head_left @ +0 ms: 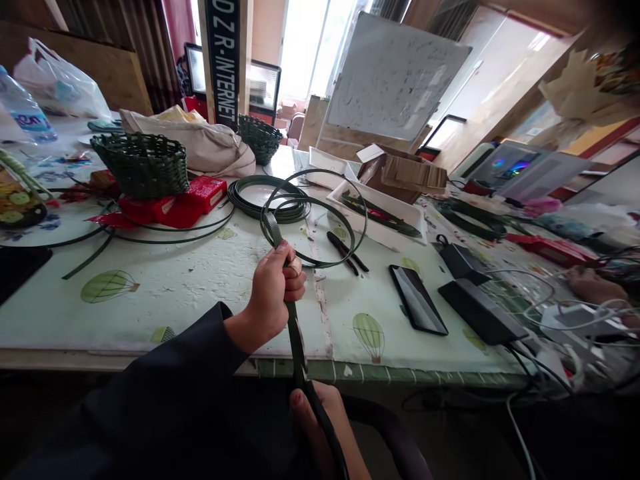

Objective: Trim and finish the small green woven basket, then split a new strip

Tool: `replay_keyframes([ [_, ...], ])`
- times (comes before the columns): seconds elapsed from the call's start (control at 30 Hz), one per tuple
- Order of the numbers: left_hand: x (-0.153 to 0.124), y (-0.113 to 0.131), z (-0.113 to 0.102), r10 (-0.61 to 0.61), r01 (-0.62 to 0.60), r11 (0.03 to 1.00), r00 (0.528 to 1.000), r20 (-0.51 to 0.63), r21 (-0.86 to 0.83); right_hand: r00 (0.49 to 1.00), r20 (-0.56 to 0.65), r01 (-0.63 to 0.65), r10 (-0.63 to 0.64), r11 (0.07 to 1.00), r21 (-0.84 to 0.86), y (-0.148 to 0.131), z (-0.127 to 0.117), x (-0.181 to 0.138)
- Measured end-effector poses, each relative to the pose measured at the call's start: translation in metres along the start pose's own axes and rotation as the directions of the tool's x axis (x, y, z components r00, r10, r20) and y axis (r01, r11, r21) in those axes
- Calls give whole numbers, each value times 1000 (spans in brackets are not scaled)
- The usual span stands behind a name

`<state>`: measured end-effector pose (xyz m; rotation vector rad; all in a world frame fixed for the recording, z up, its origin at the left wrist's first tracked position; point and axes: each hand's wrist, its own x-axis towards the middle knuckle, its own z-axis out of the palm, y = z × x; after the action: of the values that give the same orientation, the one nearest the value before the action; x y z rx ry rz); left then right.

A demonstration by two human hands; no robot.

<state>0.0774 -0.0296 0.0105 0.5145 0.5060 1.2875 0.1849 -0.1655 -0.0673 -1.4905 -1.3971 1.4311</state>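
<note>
My left hand [274, 293] is closed in a fist round a dark green flat strip [296, 333], above the table's front edge. From the fist the strip curls up into loops [320, 213] over the table. My right hand [320, 427] sits lower, near my lap, with fingers pinched on the same strip where it runs down and off the bottom of the view. A dark sleeve covers my left forearm.
On the balloon-print table [165, 287]: two green woven baskets [143, 163] [259, 137], a coil of strips [270, 197], red packets [175, 203], black scissors [347, 250], a phone [417, 300], black adapters with cables [475, 307], white trays [380, 210], a cardboard box [405, 173].
</note>
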Motion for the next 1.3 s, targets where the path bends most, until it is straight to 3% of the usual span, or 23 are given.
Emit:
replay_keyframes([
  [0.3,1,1,-1,-13,13,1000,1000,-18,8,996,-28,92,-89,987,131,2,10,0],
  [0.6,-6,-7,-1,-20,21,1000,999,-34,13,999,-47,-5,8,997,74,6,7,4],
  [0.87,-8,-10,-2,-17,16,1000,999,-48,-5,997,-71,36,-30,995,93,1,10,0],
  [1.07,7,17,-5,-62,69,991,996,66,-114,998,-38,48,-45,996,81,-4,10,-1],
  [1.17,18,36,-10,-39,40,976,999,10,-215,1000,2,14,-15,998,59,3,12,-1],
  [1.3,23,39,-16,-45,41,980,999,-16,-193,1000,3,-20,20,997,76,12,14,-4],
])
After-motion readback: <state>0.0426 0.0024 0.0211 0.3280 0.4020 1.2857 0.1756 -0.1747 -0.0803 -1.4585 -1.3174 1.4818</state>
